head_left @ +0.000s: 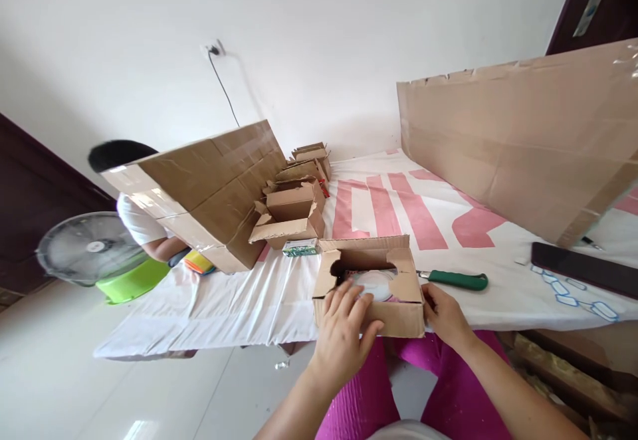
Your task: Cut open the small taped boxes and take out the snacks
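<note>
A small brown cardboard box (393, 319) sits at the table's front edge with its top flaps up. Inside it lies a round, whitish, translucent item (375, 284) with some pink around it; its kind is unclear. My left hand (343, 324) grips the box's front left part, fingers over the edge and thumb against the front wall. At the front right corner, my right hand (445, 314) holds the box's side with bent fingers, partly hidden. Just right of the box lies a green-handled knife (457, 280), its blade mostly out of sight behind the box.
Several open cardboard boxes (292, 204) line up behind on the left, with a small green-white carton (300, 247) nearby. Large cardboard panels stand left (214, 181) and right (518, 141). A black phone (588, 268) lies right. Past the left panel are a person (144, 227) and a fan (94, 247).
</note>
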The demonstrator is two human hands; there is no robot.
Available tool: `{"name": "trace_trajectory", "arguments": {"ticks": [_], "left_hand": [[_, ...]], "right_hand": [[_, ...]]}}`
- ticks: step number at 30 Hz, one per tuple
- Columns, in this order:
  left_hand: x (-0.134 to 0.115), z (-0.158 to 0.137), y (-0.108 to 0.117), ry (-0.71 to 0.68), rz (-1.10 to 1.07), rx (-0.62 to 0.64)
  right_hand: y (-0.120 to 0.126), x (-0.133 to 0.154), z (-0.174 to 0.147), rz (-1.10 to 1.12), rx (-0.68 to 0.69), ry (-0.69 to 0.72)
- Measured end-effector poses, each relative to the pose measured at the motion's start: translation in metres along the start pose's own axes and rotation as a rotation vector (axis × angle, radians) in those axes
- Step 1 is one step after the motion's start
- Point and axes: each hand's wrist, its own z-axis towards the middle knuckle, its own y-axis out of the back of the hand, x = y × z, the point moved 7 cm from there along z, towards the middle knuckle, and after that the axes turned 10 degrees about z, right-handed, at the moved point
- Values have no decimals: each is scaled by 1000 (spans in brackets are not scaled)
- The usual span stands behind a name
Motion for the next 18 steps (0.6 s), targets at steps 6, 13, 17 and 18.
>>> {"name": "trace_trajectory", "arguments": {"ticks": [6,13,17,18], "left_hand": [[68,-9,-3,271,78,-22],[78,-22,-29,367,-129,36],[84,-20,-26,308,-205,126],[87,-19,-25,269,-232,149]], "right_hand": [[2,6,0,-2,-37,15],[6,-6,6,155,-73,-17],[45,37,14,152,-333,100],[50,61,17,108,-346,209]]}}
